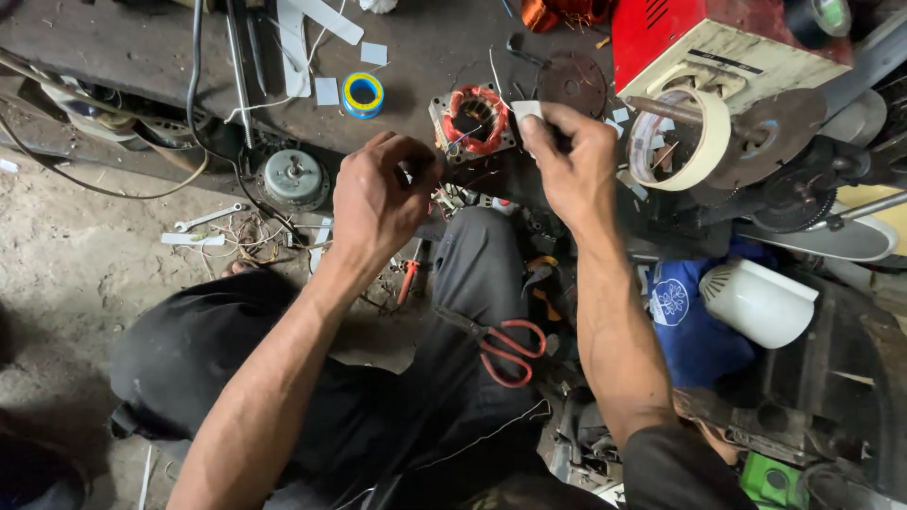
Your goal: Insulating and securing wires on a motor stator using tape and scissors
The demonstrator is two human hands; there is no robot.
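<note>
Down at the far left, a flat silver metal spanner [206, 218] lies on the dusty concrete floor [66, 274], beside a tangle of thin loose wires [248, 236]. Just right of it a round grey metal motor housing with a short central shaft [294, 178] sits at the edge of the dark, scuffed workbench [142, 47]. Above that, on the bench, rests a small roll of tape with a yellow rim and blue core [363, 93], with white paper slips [327, 91] near it.

Next comes the left hand [378, 203], fingers curled in narrow with the tips pinched together; what they pinch is too small to tell. It hovers just left of the square motor stator wound with red-orange copper coils [475, 120], which stands on the bench edge between the two hands. The right hand [567, 161] is closed around a small white strip [525, 110], held at the stator's right side.

Lower down, orange-handled scissors [505, 348] lie on the person's dark trouser leg [472, 283]. Further right, a wide roll of cream masking tape [694, 142] leans against a red and cream metal box [718, 42], and a white plastic cup-shaped cover [756, 302] lies beside blue cloth [685, 321]
</note>
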